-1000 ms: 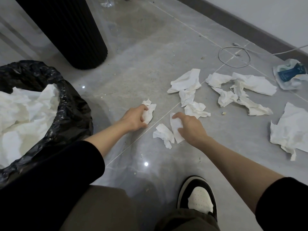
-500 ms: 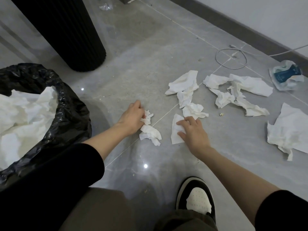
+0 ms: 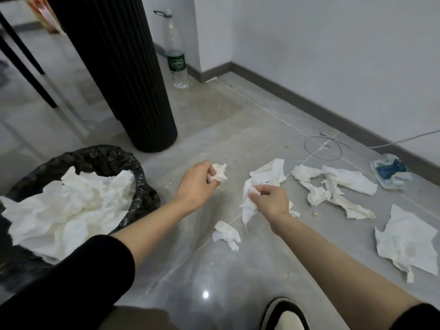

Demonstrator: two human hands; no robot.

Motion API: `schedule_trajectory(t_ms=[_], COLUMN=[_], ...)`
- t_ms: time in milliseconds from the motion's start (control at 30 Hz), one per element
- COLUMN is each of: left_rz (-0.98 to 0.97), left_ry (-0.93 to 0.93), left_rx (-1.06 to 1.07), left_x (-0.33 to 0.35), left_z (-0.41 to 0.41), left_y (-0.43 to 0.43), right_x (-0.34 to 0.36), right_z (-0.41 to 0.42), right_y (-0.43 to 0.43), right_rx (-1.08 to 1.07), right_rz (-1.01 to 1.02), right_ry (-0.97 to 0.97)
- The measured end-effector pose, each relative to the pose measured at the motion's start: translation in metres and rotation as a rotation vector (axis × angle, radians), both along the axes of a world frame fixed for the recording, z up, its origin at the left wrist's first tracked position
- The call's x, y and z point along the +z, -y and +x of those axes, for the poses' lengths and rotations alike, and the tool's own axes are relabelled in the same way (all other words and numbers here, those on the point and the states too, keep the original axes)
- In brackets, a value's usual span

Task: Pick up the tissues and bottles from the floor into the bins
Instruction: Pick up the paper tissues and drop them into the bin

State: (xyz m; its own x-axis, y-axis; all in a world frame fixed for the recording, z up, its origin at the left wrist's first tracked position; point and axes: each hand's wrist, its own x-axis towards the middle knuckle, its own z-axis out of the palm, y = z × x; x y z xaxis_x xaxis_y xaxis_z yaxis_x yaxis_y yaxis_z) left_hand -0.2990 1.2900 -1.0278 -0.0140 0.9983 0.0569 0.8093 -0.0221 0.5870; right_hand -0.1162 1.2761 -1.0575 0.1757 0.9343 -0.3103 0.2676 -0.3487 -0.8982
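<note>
Now my left hand (image 3: 196,184) clenches a balled white tissue (image 3: 218,173); my right hand (image 3: 271,201) pinches a limp creased tissue (image 3: 247,208) (it dangles), above a crumpled tissue (image 3: 226,234) on the floor (image 3: 238,282).

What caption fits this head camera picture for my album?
Left hand grips a crumpled tissue, right hand pinches a hanging tissue, beside the stuffed bin.

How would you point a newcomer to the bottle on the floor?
Start at the black ribbed column. Beyond it, by the wall corner, stands a clear plastic bottle. Its green label and upright stance set it apart from the white tissues strewn nearer.
</note>
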Motion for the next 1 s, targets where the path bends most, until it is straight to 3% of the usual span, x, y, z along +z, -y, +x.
schedule_trajectory(t_ms=[300, 600, 1000], left_rz=[0.187, 0.101, 0.034], left_ry=[0.016, -0.151, -0.262], left_rx=[0.142, 0.348, 0.341], left_x=[0.097, 0.122, 0.114], left_z=[-0.068, -0.192, -0.25], left_y=[0.039, 0.094, 0.119], right_x=[0.105, 0.146, 0.13], right_z=[-0.078, -0.176, -0.26], right_y=[-0.008, 0.023, 0.038], right_rx=[0.091, 0.253, 0.441], right_rz=[0.103, 0.116, 0.296], right_ry=[-0.184, -0.24, 0.051])
